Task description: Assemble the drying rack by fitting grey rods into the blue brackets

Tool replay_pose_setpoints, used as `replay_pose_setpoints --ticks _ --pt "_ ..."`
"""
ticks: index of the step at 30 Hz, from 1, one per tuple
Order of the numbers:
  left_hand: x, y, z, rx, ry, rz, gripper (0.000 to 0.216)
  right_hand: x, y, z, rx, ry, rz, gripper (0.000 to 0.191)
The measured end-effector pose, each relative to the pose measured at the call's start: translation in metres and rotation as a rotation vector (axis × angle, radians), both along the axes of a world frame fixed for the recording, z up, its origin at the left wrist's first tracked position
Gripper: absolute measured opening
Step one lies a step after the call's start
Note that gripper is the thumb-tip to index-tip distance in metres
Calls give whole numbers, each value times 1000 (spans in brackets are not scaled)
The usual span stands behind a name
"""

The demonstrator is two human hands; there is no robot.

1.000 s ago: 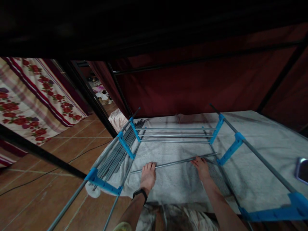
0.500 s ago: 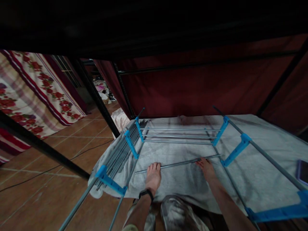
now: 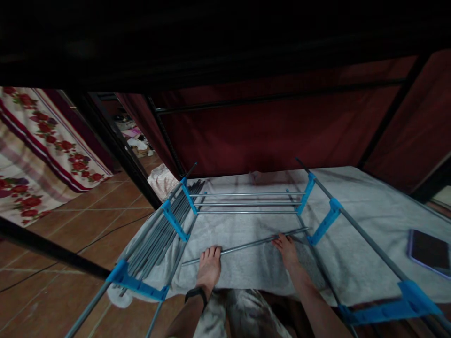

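Beneath a dark bunk frame (image 3: 116, 145), pressing a loose steel rod (image 3: 246, 244) onto grey blanket (image 3: 253, 270) with left hand (image 3: 209, 266) and right hand (image 3: 289, 249), fingers flat, uncurled; tiled floor (image 3: 70, 234) left of grip, maroon curtain (image 3: 264, 136) beyond.

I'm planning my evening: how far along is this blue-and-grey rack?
Done: three grey metal rods span the far blue plastic brackets. In hand: left hand and right hand touch one loose grey rod on the grey towel. Still to do: the nearer blue brackets carry no cross rods, and a bundle of spare grey rods lies at the left.
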State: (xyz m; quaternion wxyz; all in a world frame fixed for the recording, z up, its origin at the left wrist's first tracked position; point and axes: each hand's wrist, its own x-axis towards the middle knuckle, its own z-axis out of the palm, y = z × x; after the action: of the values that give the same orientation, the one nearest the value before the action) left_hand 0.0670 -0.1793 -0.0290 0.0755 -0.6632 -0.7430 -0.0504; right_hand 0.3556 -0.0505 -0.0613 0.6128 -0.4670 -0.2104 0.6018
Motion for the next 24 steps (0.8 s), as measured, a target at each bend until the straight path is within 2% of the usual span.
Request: replay_pose_setpoints --ticks 7,24 --pt "-3 -2 -3 43 30 -18 42 -1 0 -4 3 5 8 19" --pt "-2 -4 -2 104 17 -42 39 1 -4 7 -26 6 10 19"
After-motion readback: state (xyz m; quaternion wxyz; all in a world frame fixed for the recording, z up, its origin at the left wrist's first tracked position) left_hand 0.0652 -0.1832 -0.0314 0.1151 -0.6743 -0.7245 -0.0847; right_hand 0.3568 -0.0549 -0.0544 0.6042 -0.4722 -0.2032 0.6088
